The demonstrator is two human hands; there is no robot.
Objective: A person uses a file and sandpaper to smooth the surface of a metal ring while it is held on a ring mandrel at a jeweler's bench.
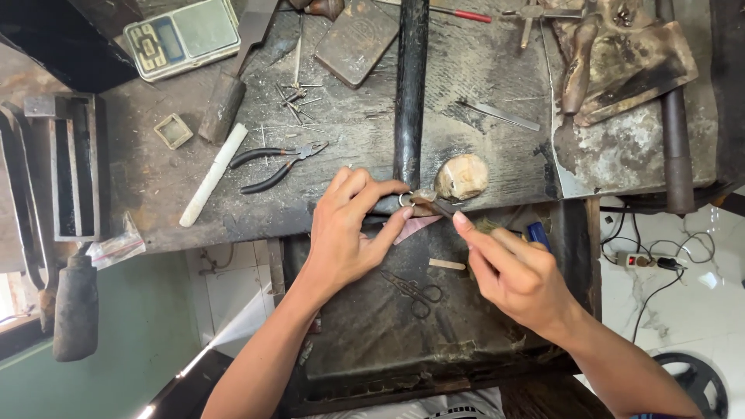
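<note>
My left hand (351,229) pinches a small metal ring (409,199) between thumb and fingers, holding it against the near end of a dark tapered metal rod (410,85) that runs across the worn wooden bench (365,132). My right hand (512,268) grips a thin dark tool (438,206) whose tip touches the ring. A blue object (538,233) shows behind the right hand's fingers. A pale rounded lump (462,177) sits right beside the ring.
Black-handled pliers (275,164), a white stick (213,174), a hammer (233,77), loose nails and a digital scale (182,35) lie on the bench's left. Small scissors (415,291) rest in the dark tray below. A power strip (640,260) lies on the floor at right.
</note>
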